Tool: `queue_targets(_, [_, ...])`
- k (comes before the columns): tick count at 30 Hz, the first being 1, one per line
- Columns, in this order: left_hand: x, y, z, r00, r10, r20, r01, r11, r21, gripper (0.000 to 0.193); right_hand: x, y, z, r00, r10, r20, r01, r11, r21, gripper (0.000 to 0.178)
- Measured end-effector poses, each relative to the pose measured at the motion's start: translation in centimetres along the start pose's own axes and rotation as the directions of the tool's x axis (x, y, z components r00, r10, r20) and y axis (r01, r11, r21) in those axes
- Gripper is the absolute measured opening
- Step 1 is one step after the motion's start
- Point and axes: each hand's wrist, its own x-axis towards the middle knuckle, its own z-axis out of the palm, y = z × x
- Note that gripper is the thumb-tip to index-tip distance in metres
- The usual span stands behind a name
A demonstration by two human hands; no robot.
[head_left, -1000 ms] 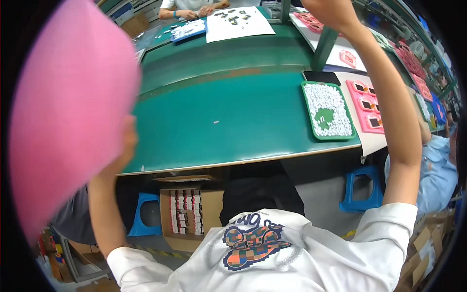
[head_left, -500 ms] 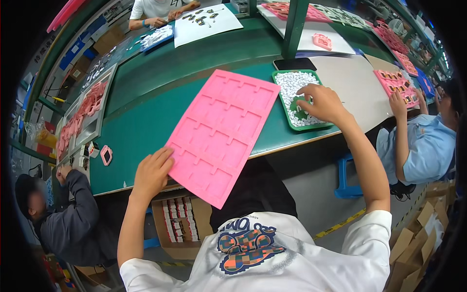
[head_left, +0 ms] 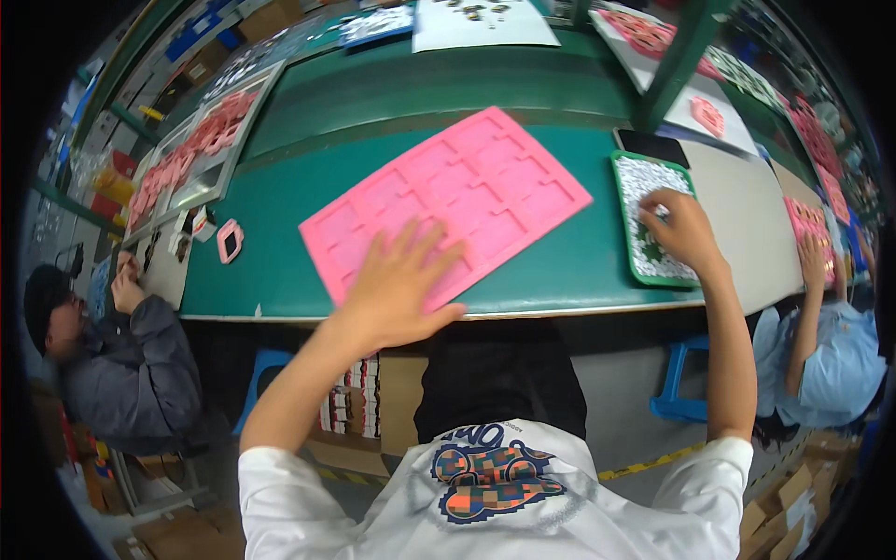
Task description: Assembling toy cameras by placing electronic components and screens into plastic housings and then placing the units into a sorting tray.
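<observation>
A pink tray (head_left: 523, 177) with several rectangular recesses lies slantwise on the green tabletop. My left hand (head_left: 401, 285) rests on its near-left part, palm down, open with fingers spread. To the right stands a green-rimmed tray (head_left: 637, 261) full of small white pieces (head_left: 649, 173); its green bottom shows through near the middle. Over those pieces is my right hand (head_left: 686, 229), with the forefinger and thumb curled toward each other in a pinch. Whatever is between these fingertips is too small to make out.
A dark phone-like slab (head_left: 651, 147) lies behind the green-rimmed tray. A pink-framed part (head_left: 230, 241) sits at the left, near a framed tray of pink pieces (head_left: 191, 154). A green post (head_left: 677, 79) rises at the back right. Co-workers sit on both sides.
The pink tray has gone from being held tilted over the table edge to lying on the tabletop. My left hand moved from its edge onto its face. My right hand's fingers have drawn closer together.
</observation>
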Motion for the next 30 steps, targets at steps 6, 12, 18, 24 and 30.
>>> queue_targets(6, [-1.2, -2.2, 2.1, 0.986, 0.135, -0.095, -0.141, 0.988, -0.064, 0.051, -1.0, 0.3, -0.1, 1.0, -0.004, -0.009, 0.004, 0.999, -0.034, 0.014])
queue_targets(12, [-1.4, -4.1, 1.9, 0.957, 0.252, -0.141, -0.285, 0.908, -0.308, 0.041, 0.2, -0.3, 0.2, 0.999, 0.034, 0.04, -0.032, 0.998, -0.056, 0.014])
queue_targets(18, [-2.2, -4.4, 2.3, 0.962, 0.181, -0.206, -0.255, 0.87, -0.421, 0.038, -0.3, -0.5, 0.4, 0.996, -0.065, -0.064, 0.056, 0.989, -0.134, 0.012])
queue_targets(24, [-2.6, -3.7, 2.6, 0.969, 0.12, -0.215, -0.205, 0.877, -0.433, 0.033, -0.8, -2.4, -0.5, 0.995, -0.03, -0.099, 0.029, 0.999, -0.018, 0.006])
queue_targets(30, [-1.4, -3.5, 2.5, 0.959, 0.131, -0.251, -0.244, 0.832, -0.499, 0.036, -0.6, -10.1, 0.7, 0.978, -0.161, -0.13, 0.181, 0.971, 0.159, 0.016])
